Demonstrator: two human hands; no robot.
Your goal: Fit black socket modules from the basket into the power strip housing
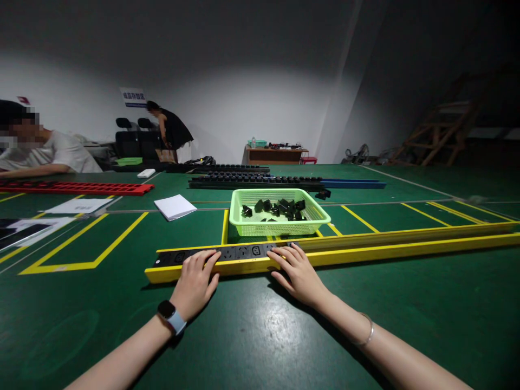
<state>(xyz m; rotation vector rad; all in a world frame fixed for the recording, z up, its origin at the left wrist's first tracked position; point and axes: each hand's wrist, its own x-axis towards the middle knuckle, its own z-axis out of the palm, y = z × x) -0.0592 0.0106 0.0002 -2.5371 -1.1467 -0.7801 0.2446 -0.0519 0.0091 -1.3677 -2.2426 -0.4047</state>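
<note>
A long yellow channel [244,266] lies across the green table in front of me, with black socket modules [242,252] lined up inside its left part. My left hand [197,281] rests over the front lip, its fingers stretched onto the sockets and its thumb lower on the near side. Farther right, my right hand [298,273] lies across the channel at the last visible modules, fingers spread and thumb by the front wall. Neither hand is closed around anything. Just behind the channel stands a light green basket [280,228] holding several small black pieces.
Folded white paper [174,207] lies left of the basket. A red rail [77,188], black rails with rows of parts [255,181] and a blue rail [353,184] lie farther back. One person [60,149] sits at left; another [170,130] bends near the wall.
</note>
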